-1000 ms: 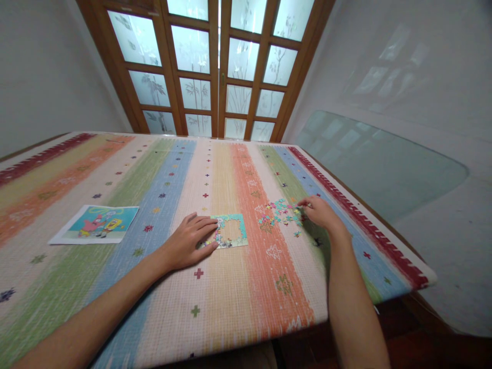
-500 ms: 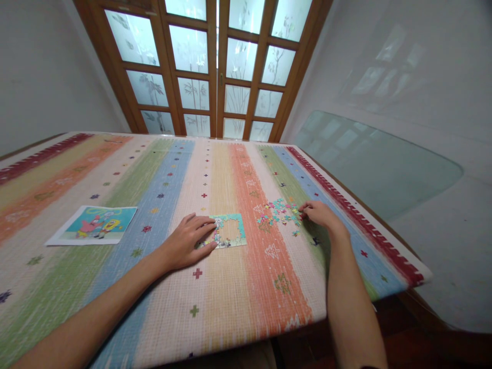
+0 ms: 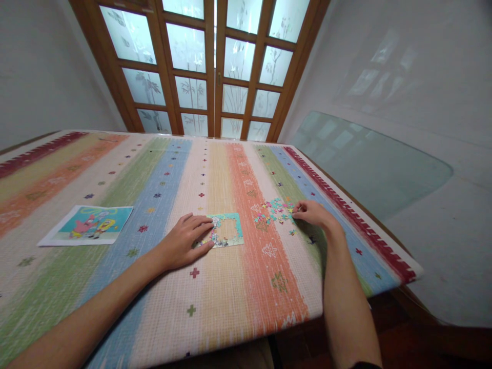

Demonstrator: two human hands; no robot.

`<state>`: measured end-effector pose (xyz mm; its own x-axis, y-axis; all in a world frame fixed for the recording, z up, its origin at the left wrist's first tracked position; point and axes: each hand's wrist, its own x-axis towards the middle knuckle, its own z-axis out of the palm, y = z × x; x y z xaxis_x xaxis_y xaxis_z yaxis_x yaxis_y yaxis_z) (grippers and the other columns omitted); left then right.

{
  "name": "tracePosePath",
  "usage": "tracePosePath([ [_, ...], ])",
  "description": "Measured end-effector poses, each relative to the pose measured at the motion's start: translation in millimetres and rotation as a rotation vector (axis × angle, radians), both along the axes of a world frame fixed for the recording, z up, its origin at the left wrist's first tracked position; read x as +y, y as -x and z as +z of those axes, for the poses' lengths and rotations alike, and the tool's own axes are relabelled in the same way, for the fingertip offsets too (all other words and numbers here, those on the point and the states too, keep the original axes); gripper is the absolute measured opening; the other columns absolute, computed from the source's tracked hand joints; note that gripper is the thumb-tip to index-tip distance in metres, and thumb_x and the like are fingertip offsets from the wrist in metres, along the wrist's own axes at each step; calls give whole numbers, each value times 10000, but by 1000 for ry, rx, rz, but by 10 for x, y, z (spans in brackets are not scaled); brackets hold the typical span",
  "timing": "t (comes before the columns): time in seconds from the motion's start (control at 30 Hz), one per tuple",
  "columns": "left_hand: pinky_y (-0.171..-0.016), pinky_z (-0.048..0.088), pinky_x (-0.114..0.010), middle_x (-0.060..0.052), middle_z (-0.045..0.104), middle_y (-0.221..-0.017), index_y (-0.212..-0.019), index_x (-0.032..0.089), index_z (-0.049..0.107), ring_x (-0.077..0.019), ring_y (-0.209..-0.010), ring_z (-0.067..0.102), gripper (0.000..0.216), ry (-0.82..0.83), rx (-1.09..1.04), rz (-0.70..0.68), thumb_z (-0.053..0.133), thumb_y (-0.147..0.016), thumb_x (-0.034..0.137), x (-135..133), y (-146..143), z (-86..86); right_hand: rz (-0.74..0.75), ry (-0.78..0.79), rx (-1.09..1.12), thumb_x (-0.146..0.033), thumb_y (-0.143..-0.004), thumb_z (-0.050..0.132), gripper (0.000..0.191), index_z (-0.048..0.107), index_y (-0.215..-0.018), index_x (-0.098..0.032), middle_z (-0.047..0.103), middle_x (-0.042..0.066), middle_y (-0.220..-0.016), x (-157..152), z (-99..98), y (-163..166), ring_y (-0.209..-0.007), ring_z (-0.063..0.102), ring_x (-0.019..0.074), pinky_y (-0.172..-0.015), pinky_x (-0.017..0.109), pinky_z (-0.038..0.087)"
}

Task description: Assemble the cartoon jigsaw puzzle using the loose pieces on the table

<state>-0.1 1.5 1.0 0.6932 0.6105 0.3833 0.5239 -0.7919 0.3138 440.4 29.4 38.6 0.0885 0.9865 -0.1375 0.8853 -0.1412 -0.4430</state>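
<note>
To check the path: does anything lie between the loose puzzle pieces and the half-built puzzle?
Nothing visible does. Only bare striped woven tablecloth separates the small colourful loose jigsaw pieces at the right hand from the teal-edged, partly built puzzle under the left hand.

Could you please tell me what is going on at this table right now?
A person is working on a small jigsaw on a striped tablecloth. The left hand lies flat on the left edge of the puzzle, whose border is joined while the middle is open. The right hand is at the loose pieces, fingers curled; whether it holds one is unclear. A cartoon picture lies further left.
</note>
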Motion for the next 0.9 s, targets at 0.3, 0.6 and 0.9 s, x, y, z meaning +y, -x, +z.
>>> tracePosePath([
  [0.3, -1135, 374, -583, -119, 632, -1348, -1291, 223, 613, -313, -1239, 596, 365, -14, 13, 7, 532, -1005, 434, 3, 0, 0, 113, 15, 140, -293, -689, 667, 98, 645, -709, -199, 575, -20, -588, -1, 35, 60, -588, 524, 156, -574, 270, 384],
  [0.6, -1128, 377, -570, -122, 632, -1346, -1282, 220, 598, -306, -1240, 593, 352, -29, 20, 0, 516, -1014, 433, 6, -5, 3, 184, -11, 62, -225, -699, 634, 44, 664, -707, -194, 565, -27, -584, -20, 75, 248, -581, 509, 141, -567, 260, 356],
  [0.9, -1109, 384, -577, -131, 629, -1348, -1289, 201, 593, -308, -1249, 585, 368, -25, 32, -3, 494, -1025, 438, -1, -6, 10, 329, -102, 125, -298, -817, 672, 134, 676, -759, -177, 588, -18, -565, 22, 27, 662, -557, 525, 133, -570, 253, 345],
])
